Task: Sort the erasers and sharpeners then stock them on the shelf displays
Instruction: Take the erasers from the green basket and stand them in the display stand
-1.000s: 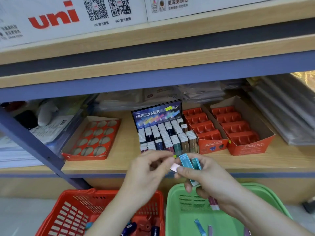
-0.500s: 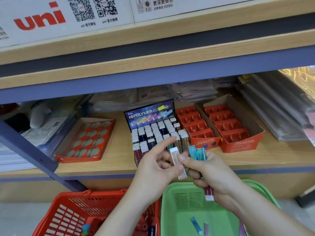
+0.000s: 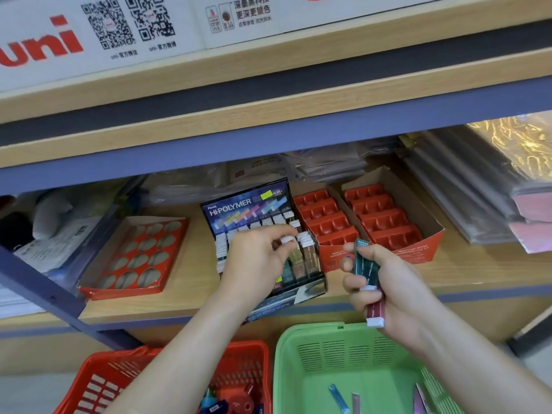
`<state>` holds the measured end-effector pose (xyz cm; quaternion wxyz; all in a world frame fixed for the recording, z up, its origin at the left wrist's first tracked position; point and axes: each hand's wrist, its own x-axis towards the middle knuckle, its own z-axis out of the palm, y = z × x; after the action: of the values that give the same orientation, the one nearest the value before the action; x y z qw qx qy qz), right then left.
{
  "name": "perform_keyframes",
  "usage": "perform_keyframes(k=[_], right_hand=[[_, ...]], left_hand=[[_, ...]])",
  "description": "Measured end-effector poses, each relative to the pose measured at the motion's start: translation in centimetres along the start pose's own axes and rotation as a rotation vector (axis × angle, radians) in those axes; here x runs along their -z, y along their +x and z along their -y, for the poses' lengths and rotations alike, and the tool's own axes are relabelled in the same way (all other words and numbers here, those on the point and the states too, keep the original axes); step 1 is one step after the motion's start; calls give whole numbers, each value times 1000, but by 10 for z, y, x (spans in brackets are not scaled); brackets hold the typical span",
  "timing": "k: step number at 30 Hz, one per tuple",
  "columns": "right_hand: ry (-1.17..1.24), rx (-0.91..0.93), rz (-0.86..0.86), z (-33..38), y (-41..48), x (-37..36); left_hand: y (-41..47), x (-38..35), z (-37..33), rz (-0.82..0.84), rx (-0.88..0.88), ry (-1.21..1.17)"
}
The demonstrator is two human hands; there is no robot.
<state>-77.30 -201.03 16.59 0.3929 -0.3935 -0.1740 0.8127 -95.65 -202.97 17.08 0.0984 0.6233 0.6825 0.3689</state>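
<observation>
The left hand (image 3: 257, 258) pinches a light, stiff eraser (image 3: 287, 239) by its white tip, seemingly above the display box (image 3: 248, 204). Gripping it mid-body would be surer. The right hand (image 3: 397, 291) clutches spare erasers (image 3: 365, 265).

Shelf: the pale wooden shelf board (image 3: 388, 288) bears all the displays.
Centre: the black cardboard eraser display box (image 3: 245, 204) stands near the board's front edge.
9 o'clock: the flat red cardboard tray with round holes (image 3: 134, 255) lies apart from the display box.
3 o'clock: two red cardboard boxes with moulded compartments (image 3: 388, 216) stand side by side, just beside it.
12 o'clock: clear plastic-wrapped packs (image 3: 328, 165) lie behind.
7 o'clock: the red plastic basket (image 3: 119, 380) sits below the shelf.
5 o'clock: the green plastic basket (image 3: 328, 369) sits beside it, loose slim erasers (image 3: 339, 398) inside.
Left hand (image 3: 254, 258): over the display box, pinching a white-capped sleeved eraser (image 3: 288, 239).
Right hand (image 3: 388, 282): at 4 o'clock, above the green basket, gripping a bundle of slim sleeved erasers (image 3: 366, 264).
</observation>
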Motion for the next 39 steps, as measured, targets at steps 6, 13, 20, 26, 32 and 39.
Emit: perform_keyframes(k=[6, 13, 20, 26, 32, 39], right_hand=[[53, 8, 35, 0, -1, -1], [170, 111, -21, -3, 1, -7], [163, 272, -94, -12, 0, -11], [153, 260, -107, -7, -5, -9], [-8, 119, -7, -2, -5, -7], [-124, 43, 115, -19, -2, -16]], left_hand=[[1, -19, 16, -65, -307, 273], [-28, -16, -9, -106, -357, 264], [-79, -47, -57, 206, 584, -919], [-86, -22, -43, 92, 612, -904], [-66, 47, -20, -177, 386, -578], [-55, 92, 25, -275, 231, -47]])
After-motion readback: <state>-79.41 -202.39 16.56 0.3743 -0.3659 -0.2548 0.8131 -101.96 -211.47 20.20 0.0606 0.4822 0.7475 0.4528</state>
